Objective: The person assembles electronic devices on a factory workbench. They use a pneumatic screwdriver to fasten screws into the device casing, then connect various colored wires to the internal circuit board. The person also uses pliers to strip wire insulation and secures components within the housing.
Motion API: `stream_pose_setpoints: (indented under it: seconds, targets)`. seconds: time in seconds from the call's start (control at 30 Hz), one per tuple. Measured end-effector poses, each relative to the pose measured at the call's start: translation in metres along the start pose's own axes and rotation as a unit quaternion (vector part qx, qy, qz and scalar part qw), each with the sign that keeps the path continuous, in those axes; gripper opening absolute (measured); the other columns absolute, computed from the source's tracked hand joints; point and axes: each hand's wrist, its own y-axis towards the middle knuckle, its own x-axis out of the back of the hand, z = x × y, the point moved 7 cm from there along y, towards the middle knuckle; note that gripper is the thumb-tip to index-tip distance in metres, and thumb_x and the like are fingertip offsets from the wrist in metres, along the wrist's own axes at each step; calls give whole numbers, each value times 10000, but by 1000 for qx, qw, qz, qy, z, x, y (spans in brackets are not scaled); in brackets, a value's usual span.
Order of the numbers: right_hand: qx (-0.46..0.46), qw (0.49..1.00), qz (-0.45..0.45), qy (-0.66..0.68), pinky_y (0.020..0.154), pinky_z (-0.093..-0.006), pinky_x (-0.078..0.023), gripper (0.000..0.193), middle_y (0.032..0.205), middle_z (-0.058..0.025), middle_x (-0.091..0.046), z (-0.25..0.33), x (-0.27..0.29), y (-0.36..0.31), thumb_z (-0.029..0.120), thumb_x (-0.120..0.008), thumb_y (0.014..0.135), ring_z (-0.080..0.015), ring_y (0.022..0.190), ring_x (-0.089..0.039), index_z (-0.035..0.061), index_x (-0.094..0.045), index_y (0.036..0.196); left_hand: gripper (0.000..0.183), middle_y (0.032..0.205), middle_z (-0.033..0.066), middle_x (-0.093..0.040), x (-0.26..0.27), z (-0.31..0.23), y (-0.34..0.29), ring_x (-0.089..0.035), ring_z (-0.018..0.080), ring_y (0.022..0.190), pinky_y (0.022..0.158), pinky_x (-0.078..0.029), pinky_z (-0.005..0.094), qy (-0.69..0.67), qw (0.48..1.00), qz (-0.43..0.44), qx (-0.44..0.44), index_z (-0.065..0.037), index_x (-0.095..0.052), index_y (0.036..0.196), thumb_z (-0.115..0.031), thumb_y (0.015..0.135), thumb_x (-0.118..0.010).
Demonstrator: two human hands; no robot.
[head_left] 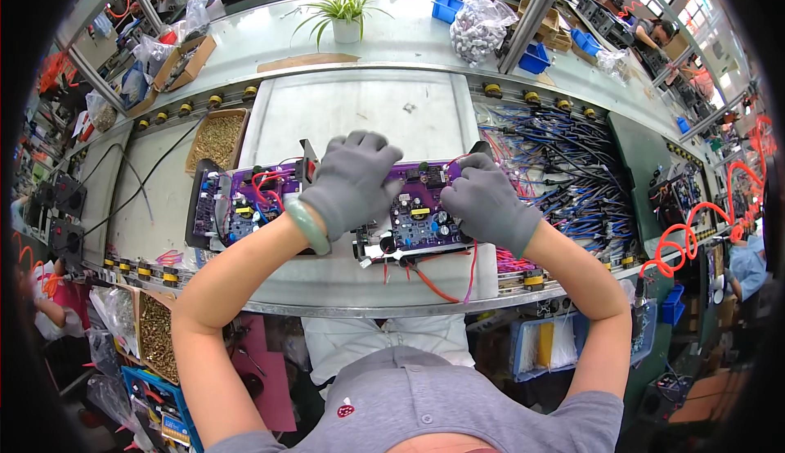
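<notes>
A purple circuit board assembly point(421, 220) lies before me, with components and red and black wires on it. My left hand point(352, 179), in a grey glove with a pale green bangle at the wrist, is over its middle. The thumb stands apart from the bent fingers, and nothing shows between them. At the board's right end is my right hand point(486, 199), also gloved, its fingers curled in; what they hold, if anything, is hidden. A second purple board point(245, 204) lies left of my left hand. A red wire point(472, 273) hangs off the near side of the assembly.
Bundled blue and black cables point(564, 175) cover the bench on my right. A box of small brass-coloured parts point(218, 138) stands at the left. Beyond the rail are a potted plant point(345, 28), a bag of parts point(481, 28) and a metal post point(536, 15).
</notes>
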Motion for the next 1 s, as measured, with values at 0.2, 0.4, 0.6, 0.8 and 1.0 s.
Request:
stream_pose_setpoints:
  seconds: [0.2, 0.4, 0.6, 0.8, 1.0]
  targets:
    - [13, 999, 19, 24, 918, -406, -464, 140, 636, -45, -570, 0, 6, 3, 43, -656, 616, -247, 672, -599, 116, -555, 680, 324, 1074, 65, -660, -19, 3, -8, -518, 267, 1197, 997, -442, 457, 32, 993, 113, 3, -112, -702, 1074, -322, 839, -624]
    - [-6, 999, -21, 33, 885, -416, -485, 186, 615, -32, -538, -1, 11, -3, 48, -683, 564, -248, 652, -598, 119, -557, 681, 334, 1041, 107, -663, -21, 3, -7, -530, 310, 1173, 1003, -428, 476, 21, 992, 126, -22, -80, -693, 1071, -314, 847, -614]
    - [-11, 998, -22, 54, 858, -416, -486, 169, 601, -31, -513, 0, 14, -4, 51, -669, 592, -247, 626, -571, 111, -539, 681, 318, 1040, 131, -656, -25, 4, -8, -525, 336, 1175, 999, -411, 487, 17, 990, 140, -23, -68, -682, 1056, -301, 853, -608]
    - [53, 998, 22, 15, 862, -413, -472, 105, 620, -44, -549, 8, 2, 4, 82, -645, 644, -256, 647, -588, 94, -549, 688, 305, 1031, 154, -643, -26, -3, -5, -525, 333, 1170, 971, -418, 490, 32, 987, 160, -16, -49, -670, 1015, -295, 844, -613]
    - [61, 985, 156, 44, 871, -417, -465, 85, 697, -92, -637, 0, -17, 14, 88, -648, 650, -276, 762, -656, 87, -593, 714, 280, 981, 135, -655, -22, -3, -6, -558, 324, 1121, 948, -438, 475, 32, 994, 100, -17, -60, -675, 994, -272, 814, -641]
